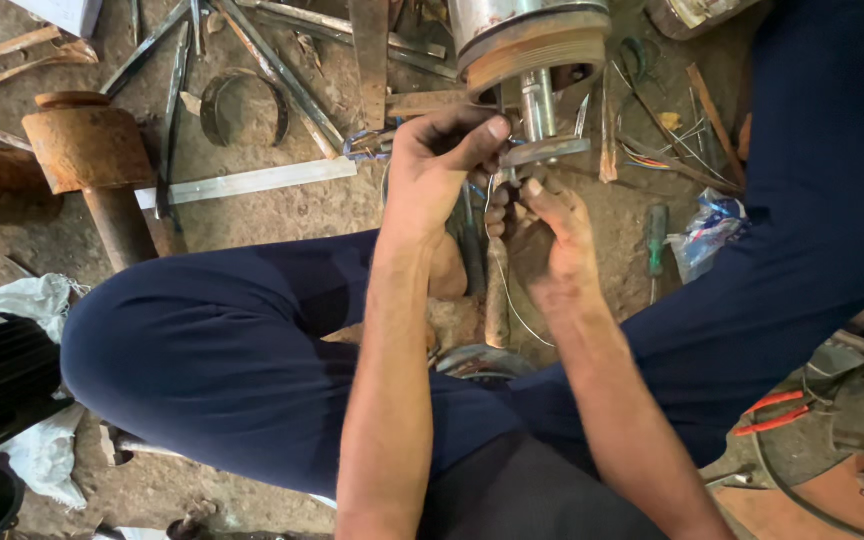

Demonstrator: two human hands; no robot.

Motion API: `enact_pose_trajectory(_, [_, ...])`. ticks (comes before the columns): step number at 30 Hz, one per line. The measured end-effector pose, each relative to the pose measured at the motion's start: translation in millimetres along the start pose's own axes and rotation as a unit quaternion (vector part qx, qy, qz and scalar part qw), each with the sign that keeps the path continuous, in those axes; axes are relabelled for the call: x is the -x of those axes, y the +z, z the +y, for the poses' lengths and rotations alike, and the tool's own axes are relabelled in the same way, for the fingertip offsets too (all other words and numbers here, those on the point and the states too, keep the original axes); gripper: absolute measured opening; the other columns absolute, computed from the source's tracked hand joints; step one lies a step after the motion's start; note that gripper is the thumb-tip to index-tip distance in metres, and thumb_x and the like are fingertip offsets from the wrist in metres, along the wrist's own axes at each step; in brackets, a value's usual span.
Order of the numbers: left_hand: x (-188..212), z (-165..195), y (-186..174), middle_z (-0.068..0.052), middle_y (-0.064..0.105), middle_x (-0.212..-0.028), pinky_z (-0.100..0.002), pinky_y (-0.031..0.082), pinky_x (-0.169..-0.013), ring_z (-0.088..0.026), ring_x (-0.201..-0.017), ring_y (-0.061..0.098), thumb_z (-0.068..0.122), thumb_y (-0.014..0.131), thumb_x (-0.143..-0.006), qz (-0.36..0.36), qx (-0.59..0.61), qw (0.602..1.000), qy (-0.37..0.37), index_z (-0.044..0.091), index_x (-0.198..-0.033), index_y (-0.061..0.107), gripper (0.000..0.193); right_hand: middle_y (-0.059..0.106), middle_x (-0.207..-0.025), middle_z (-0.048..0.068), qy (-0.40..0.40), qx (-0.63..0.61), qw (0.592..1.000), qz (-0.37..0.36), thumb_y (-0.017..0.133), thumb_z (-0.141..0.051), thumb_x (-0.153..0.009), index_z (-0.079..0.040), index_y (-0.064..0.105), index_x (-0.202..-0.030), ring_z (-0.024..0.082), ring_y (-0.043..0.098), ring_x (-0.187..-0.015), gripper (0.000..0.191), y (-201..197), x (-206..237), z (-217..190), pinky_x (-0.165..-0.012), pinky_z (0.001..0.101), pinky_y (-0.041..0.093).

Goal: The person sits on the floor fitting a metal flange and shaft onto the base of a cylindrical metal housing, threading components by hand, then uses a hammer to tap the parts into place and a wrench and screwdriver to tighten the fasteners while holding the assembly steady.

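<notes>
floor: bare dirt ground (pixel 282 215) | clutter: scattered metal scrap strips (pixel 252 182), rusty cylinder (pixel 87 145) | light: daylight

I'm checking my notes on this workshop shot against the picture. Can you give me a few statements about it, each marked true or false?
1. Both hands work at thin wires below the metal shaft. True.
2. The green-handled screwdriver is in the right hand. False: it lies on the ground beside that hand.
3. The red-handled pliers lie at the lower right. True.
4. The left hand grips the rusty cylinder. False: the cylinder stands apart, at the left.
</notes>
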State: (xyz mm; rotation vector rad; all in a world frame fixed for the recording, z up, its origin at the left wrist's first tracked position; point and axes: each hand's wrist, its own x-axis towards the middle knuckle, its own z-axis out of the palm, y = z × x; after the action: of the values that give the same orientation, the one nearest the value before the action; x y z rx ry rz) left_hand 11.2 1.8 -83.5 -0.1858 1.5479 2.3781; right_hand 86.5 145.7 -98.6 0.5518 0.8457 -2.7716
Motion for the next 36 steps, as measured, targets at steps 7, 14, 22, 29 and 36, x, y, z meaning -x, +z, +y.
enact_pose_trajectory(7, [0, -5, 3, -0.003, 0.072, -0.076, -0.025, 0.047, -0.061, -0.010, -0.066, 0.062, 0.012, 0.085, -0.086, 0.050, 0.041, 0.998, -0.024, -0.001, -0.095, 0.078, 0.017, 0.067, -0.104, 0.001, -0.204, 0.310, 0.927, 0.056, 0.069, -0.014, -0.104, 0.001, 0.063, -0.120, 0.009, 0.062, -0.091, 0.023, 7, 8, 17, -0.081, 0.0243, 0.052])
enact_pose_trajectory(14, [-1, 0, 3, -0.003, 0.072, -0.078, -0.026, 0.047, -0.062, -0.009, -0.067, 0.061, 0.015, 0.086, -0.085, 0.039, 0.013, 0.999, -0.024, -0.002, -0.096, 0.078, 0.021, 0.060, -0.091, -0.004, -0.210, 0.407, 0.888, 0.044, 0.063, -0.018, -0.114, 0.002, 0.067, -0.104, 0.004, 0.049, -0.082, 0.023, 14, 13, 20, -0.071, 0.0221, 0.042])
enact_pose_trajectory(22, [3, 27, -2, -0.004, 0.070, -0.073, -0.028, 0.044, -0.043, -0.012, -0.049, 0.057, 0.021, 0.076, -0.091, -0.017, 0.019, 0.993, -0.119, -0.002, -0.099, 0.076, 0.025, 0.065, -0.082, 0.007, 0.014, 0.042, 0.999, -0.007, 0.055, -0.030, -0.107, 0.002, 0.066, -0.110, 0.020, 0.060, -0.071, 0.033, 35, 13, 18, -0.062, 0.0323, 0.047])
enact_pose_trajectory(29, [0, 17, -2, -0.003, 0.071, -0.078, -0.025, 0.045, -0.056, -0.009, -0.061, 0.057, 0.018, 0.079, -0.091, -0.021, 0.027, 0.997, -0.066, -0.001, -0.098, 0.077, 0.020, 0.064, -0.082, 0.005, 0.120, -0.105, 0.987, -0.031, 0.055, -0.029, -0.106, 0.000, 0.067, -0.109, 0.015, 0.055, -0.066, 0.031, 39, 19, 3, -0.059, 0.0290, 0.043])
enact_pose_trajectory(36, [-11, 3, -2, -0.002, 0.071, -0.075, -0.026, 0.046, -0.063, -0.009, -0.068, 0.061, 0.017, 0.083, -0.087, -0.008, 0.009, 0.999, -0.036, 0.001, -0.087, 0.078, 0.017, 0.061, -0.086, 0.001, -0.202, 0.368, 0.903, 0.094, 0.068, -0.025, -0.108, 0.003, 0.065, -0.101, 0.008, 0.050, -0.071, 0.029, 51, 23, 14, -0.063, 0.0266, 0.039])
